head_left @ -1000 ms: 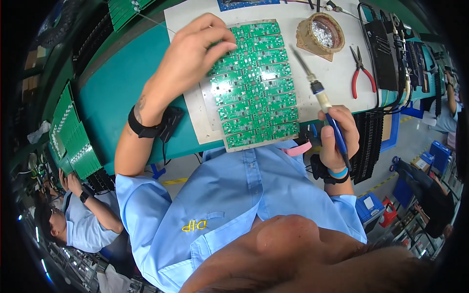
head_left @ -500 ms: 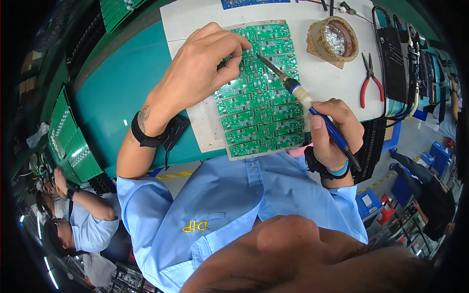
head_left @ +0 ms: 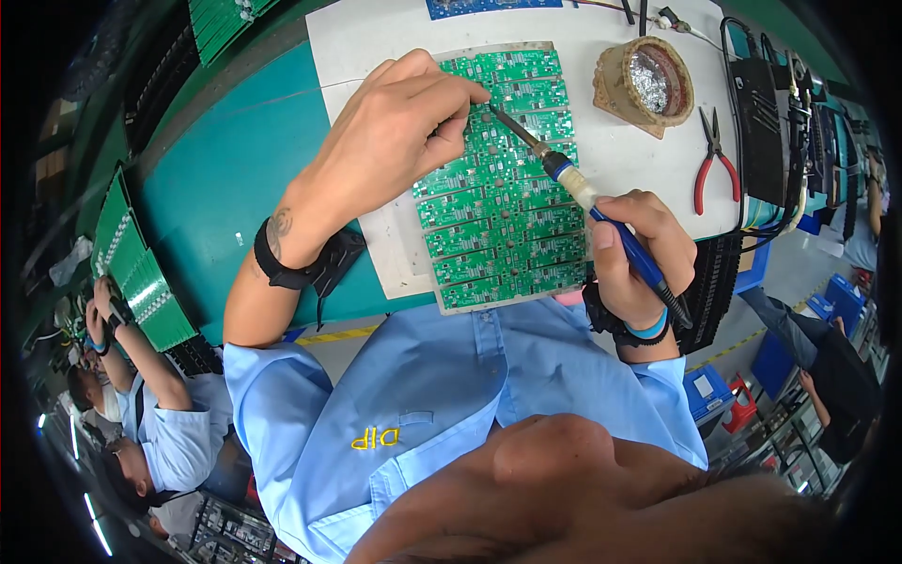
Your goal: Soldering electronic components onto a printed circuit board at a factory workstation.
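A green circuit board panel [head_left: 512, 202] with rows of small components lies in front of me on a pale sheet. My right hand [head_left: 648, 249] grips a blue-handled soldering iron [head_left: 575, 184] like a pen. Its tip points up and left, down at the upper part of the panel. Close beside that tip, the fingertips of my left hand [head_left: 395, 141] are pinched together over the panel. A thin solder wire [head_left: 324, 86] runs in from the left behind this hand. Its end at the fingertips is too small to make out.
Right of the panel stands a brown round pot [head_left: 648, 83] with silvery contents. Red-handled pliers [head_left: 716, 169] lie beside it, near a black holder with cables [head_left: 763, 113]. A blue board [head_left: 489, 7] shows at the far edge. Co-workers are at left and right.
The soldering iron's tip has shifted slightly left, nearer my left fingertips. Both hands keep their grips. A co-worker at the left has raised their arms, and a person at the right has moved.
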### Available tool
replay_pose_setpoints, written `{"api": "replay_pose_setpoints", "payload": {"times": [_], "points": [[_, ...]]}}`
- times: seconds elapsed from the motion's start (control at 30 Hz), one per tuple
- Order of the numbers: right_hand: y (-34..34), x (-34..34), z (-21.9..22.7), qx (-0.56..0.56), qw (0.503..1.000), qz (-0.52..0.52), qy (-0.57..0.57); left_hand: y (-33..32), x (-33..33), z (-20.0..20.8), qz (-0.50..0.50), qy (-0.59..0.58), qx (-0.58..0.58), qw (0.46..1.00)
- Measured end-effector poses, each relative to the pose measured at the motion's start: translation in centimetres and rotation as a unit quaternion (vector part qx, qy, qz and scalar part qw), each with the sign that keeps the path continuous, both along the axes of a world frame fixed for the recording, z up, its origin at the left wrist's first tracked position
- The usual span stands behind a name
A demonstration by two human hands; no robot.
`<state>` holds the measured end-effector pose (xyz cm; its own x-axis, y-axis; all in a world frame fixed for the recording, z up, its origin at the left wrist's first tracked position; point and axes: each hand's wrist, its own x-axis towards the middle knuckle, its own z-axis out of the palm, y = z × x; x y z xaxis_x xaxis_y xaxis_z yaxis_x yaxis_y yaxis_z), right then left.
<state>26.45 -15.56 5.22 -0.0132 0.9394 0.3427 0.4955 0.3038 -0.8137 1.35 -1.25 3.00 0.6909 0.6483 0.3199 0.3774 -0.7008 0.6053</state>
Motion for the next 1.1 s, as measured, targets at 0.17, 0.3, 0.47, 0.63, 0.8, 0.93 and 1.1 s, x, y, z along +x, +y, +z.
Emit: {"api": "replay_pose_setpoints", "payload": {"times": [0.17,0.3,0.47,0.63,0.8,0.93,1.1], "points": [[0.08,-0.14,-0.19,0.003,1.000,0.001,-0.001,-0.10,-0.05,0.02,-0.001,-0.006,-0.005,1.000],[0.06,-0.16,0.00,-0.002,1.000,0.009,-0.009,-0.03,-0.04,-0.06,-0.002,-0.007,-0.005,1.000],[-0.05,-0.16,-0.11,0.004,1.000,-0.002,-0.004,0.02,-0.03,0.03,-0.007,0.000,-0.001,1.000],[-0.06,-0.17,-0.10,0.001,1.000,0.001,-0.009,0.08,-0.05,0.02,-0.014,-0.002,0.004,1.000],[-0.10,-0.28,-0.01,0.002,1.000,0.008,-0.012,-0.09,-0.03,-0.16,-0.005,-0.005,-0.001,1.000],[-0.02,-0.45,-0.30,0.022,1.000,0.009,-0.005,0.06,-0.05,-0.16,-0.014,-0.004,-0.001,1.000],[-0.03,-0.55,-0.15,0.021,1.000,0.010,-0.008,0.13,-0.13,-0.20,-0.022,0.002,0.003,1.000]]}}
